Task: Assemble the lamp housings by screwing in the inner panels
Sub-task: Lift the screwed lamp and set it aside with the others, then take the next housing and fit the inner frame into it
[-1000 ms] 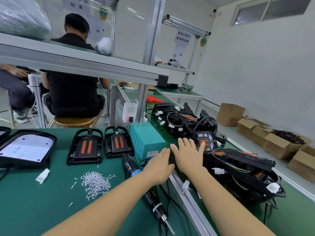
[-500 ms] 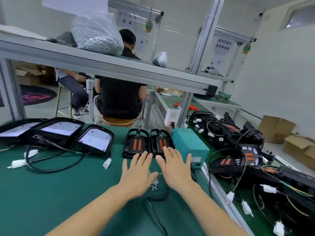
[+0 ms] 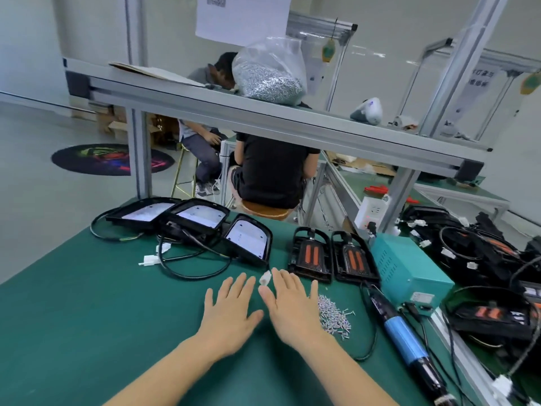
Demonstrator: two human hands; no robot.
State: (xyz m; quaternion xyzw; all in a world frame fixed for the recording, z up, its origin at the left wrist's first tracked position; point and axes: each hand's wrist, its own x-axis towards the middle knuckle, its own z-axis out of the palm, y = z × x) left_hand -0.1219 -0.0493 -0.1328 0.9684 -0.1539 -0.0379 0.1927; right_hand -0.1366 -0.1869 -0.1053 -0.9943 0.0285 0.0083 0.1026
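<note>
Occluded and cropped regions, head view
Electric screwdriver [image 3: 409,344]: tip cut off at the bottom edge. Housing pile [image 3: 483,256]: runs past the right edge. Seated person [image 3: 272,168]: head hidden behind shelf rail [image 3: 263,121]. Hanging sheet [image 3: 243,16]: top cropped, print illegible

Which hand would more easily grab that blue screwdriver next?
Probably the right hand. Both hands are empty and spread flat, but the electric screwdriver and the screw pile lie on its side, while the left hand would have to cross over.
</note>
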